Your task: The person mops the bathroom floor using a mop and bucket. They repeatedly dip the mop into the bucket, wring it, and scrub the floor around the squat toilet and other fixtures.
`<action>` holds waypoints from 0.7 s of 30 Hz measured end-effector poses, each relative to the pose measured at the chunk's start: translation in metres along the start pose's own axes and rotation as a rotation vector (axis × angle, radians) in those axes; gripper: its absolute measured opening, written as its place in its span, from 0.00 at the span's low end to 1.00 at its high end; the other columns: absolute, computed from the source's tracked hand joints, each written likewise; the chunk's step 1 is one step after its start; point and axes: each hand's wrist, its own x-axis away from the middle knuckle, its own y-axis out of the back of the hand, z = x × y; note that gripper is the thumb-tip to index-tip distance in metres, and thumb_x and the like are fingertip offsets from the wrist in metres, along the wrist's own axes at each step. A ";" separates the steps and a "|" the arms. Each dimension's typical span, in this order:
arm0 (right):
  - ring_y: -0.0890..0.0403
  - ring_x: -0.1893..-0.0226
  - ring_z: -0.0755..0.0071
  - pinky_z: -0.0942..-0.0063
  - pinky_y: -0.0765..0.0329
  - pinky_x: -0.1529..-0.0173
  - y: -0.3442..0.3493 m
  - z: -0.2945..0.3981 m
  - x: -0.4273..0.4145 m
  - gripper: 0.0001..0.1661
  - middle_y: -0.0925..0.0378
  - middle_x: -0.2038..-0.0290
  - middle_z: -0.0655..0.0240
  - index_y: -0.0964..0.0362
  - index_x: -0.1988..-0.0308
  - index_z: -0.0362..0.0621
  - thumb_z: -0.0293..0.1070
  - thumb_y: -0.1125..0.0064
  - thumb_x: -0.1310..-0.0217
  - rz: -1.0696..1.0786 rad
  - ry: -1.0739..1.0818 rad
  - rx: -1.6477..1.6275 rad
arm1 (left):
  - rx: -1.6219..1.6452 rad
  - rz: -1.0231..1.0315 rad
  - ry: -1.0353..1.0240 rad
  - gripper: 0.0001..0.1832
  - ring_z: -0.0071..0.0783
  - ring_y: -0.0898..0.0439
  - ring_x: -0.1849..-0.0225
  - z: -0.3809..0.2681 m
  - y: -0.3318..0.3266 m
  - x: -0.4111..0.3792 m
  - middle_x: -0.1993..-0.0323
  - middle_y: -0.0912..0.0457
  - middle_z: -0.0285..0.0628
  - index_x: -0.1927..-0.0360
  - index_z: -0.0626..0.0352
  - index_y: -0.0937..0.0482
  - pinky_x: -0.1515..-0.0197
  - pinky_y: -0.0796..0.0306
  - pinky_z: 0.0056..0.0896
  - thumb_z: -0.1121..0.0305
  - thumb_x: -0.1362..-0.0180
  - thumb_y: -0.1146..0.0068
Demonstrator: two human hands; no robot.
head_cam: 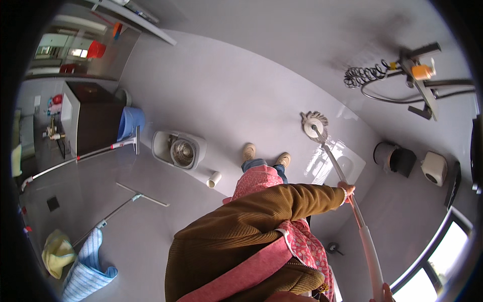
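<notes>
My left hand (347, 191), at the end of a brown corduroy sleeve, is closed around the metal pole of a mop (334, 161). Lower on the picture's right, the fingers of my right hand (386, 293) wrap the pole's thick pale grip, partly cut off by the frame. The round mop head (314, 126) with grey strands rests on the grey floor, just beyond a wet white squat toilet pan (351, 166). My feet in beige shoes stand left of the pan. A grey spin mop bucket (160, 148) with a wringer basket stands further left.
A white cup-like container (214, 179) lies near the bucket. Left are a blue bin (132, 120), a floor squeegee (137, 140), another long-handled tool (137, 196) and striped cloths (89, 270). Right are a waste bin (384, 155) and a wall rack with a coiled hose (362, 75).
</notes>
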 end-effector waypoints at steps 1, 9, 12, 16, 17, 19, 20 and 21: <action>0.41 0.88 0.84 0.85 0.42 0.85 -0.002 0.009 -0.015 0.28 0.39 0.88 0.73 0.41 0.47 0.47 0.30 0.45 0.50 0.014 0.008 -0.019 | 0.022 -0.034 -0.022 0.14 0.36 0.28 0.89 -0.011 0.018 0.002 0.90 0.30 0.46 0.88 0.67 0.32 0.90 0.35 0.32 0.66 0.57 0.54; 0.22 0.75 0.58 0.69 0.25 0.68 -0.024 0.149 -0.150 0.35 0.25 0.71 0.53 0.33 0.55 0.41 0.22 0.42 0.75 -0.051 0.330 -0.129 | 0.252 -0.334 -0.380 0.14 0.36 0.32 0.92 -0.107 0.236 -0.003 0.92 0.32 0.46 0.92 0.64 0.33 0.94 0.42 0.36 0.67 0.58 0.51; 0.23 0.71 0.54 0.67 0.27 0.65 -0.064 0.222 -0.202 0.39 0.26 0.69 0.53 0.38 0.50 0.46 0.26 0.41 0.72 0.111 0.426 -0.073 | 0.308 -0.385 -0.331 0.13 0.39 0.32 0.95 -0.151 0.362 -0.010 0.91 0.31 0.48 0.88 0.65 0.31 0.94 0.38 0.37 0.66 0.56 0.50; 0.26 0.71 0.48 0.62 0.30 0.67 -0.132 0.314 -0.258 0.42 0.28 0.73 0.50 0.48 0.45 0.48 0.24 0.47 0.65 0.220 0.699 0.041 | 0.434 -0.698 -0.480 0.12 0.36 0.36 0.96 -0.158 0.501 0.009 0.86 0.30 0.44 0.75 0.62 0.38 0.95 0.39 0.36 0.65 0.55 0.52; 0.27 0.73 0.47 0.61 0.30 0.69 -0.152 0.327 -0.274 0.41 0.29 0.76 0.50 0.49 0.45 0.48 0.24 0.48 0.64 0.233 0.722 0.052 | 0.395 -0.748 -0.497 0.11 0.41 0.29 0.89 -0.159 0.510 0.026 0.88 0.31 0.45 0.84 0.65 0.35 0.93 0.36 0.42 0.68 0.54 0.54; 0.26 0.76 0.49 0.62 0.30 0.72 -0.182 0.347 -0.300 0.41 0.29 0.77 0.51 0.50 0.44 0.49 0.25 0.48 0.63 0.247 0.842 0.018 | 0.587 -0.820 -0.529 0.08 0.39 0.31 0.89 -0.154 0.532 0.045 0.88 0.32 0.43 0.79 0.62 0.34 0.93 0.39 0.37 0.68 0.54 0.54; 0.26 0.76 0.49 0.62 0.30 0.72 -0.191 0.359 -0.305 0.41 0.29 0.78 0.52 0.51 0.44 0.49 0.26 0.48 0.62 0.264 0.870 0.008 | 0.595 -0.858 -0.513 0.09 0.38 0.30 0.89 -0.149 0.545 0.050 0.87 0.31 0.43 0.78 0.62 0.34 0.92 0.39 0.37 0.67 0.53 0.54; 0.26 0.77 0.50 0.63 0.30 0.73 -0.198 0.368 -0.306 0.41 0.29 0.78 0.52 0.51 0.43 0.50 0.26 0.48 0.62 0.280 0.897 -0.003 | 0.596 -0.885 -0.494 0.09 0.38 0.30 0.89 -0.140 0.555 0.055 0.87 0.31 0.43 0.78 0.62 0.33 0.92 0.38 0.37 0.66 0.53 0.54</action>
